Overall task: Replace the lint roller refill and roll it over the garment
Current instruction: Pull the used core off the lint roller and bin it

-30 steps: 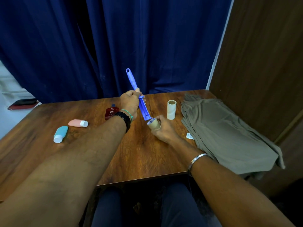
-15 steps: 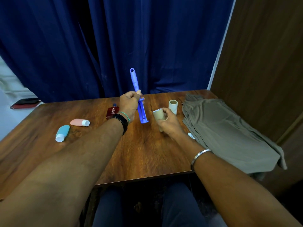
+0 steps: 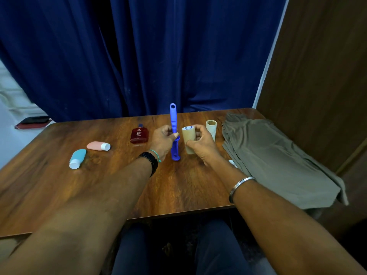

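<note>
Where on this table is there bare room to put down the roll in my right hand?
Bare wood lies near the table front edge, between your forearms, and left front, nearer than the teal bottle. It is crowded farther back: pink bottle, red bottle, blue handle in the left hand, standing tube, and the garment filling the right side.

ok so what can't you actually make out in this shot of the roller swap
- Head view: print on the roll in the right hand, too small and partly behind fingers.
- Label on the red bottle, too small.
- Blue roller handle midsection, covered by the left hand.
- Garment: folded, type unclear.
</note>
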Demonstrator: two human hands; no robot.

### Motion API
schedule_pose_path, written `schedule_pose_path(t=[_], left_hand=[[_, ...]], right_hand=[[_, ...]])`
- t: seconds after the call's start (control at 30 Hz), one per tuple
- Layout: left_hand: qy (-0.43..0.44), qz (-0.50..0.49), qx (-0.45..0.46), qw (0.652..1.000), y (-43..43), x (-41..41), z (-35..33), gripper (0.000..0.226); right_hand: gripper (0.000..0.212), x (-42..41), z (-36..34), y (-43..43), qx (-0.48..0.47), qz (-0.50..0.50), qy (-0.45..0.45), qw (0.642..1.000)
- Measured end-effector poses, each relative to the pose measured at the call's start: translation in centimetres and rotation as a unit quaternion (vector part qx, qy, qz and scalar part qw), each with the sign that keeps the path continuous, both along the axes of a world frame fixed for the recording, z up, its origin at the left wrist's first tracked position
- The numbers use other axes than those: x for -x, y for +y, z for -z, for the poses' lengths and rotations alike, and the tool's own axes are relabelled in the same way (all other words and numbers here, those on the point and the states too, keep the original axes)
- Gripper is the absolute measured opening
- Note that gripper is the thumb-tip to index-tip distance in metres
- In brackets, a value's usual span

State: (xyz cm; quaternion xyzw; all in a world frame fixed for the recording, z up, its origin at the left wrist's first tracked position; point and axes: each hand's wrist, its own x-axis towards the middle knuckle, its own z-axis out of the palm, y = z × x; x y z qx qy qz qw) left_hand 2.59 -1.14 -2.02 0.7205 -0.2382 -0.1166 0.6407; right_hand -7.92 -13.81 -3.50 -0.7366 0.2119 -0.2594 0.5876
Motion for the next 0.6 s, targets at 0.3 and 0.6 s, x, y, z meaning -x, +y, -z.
schedule_pose_path(t=[0.3, 0.6], left_hand=[[0.002, 0.013, -0.002, 1.0, 1.0, 0.5, 0.4, 0.028], [0.003, -0.002, 0.017, 1.0, 3.3, 1.4, -0.9, 0.043]], right_hand=[[0.065, 0.4, 0.0, 0.5, 0.005, -0.025, -0.01, 1.0], [0.06, 2.4, -1.7, 2.8, 0.026, -0.007, -0.025, 0.999]])
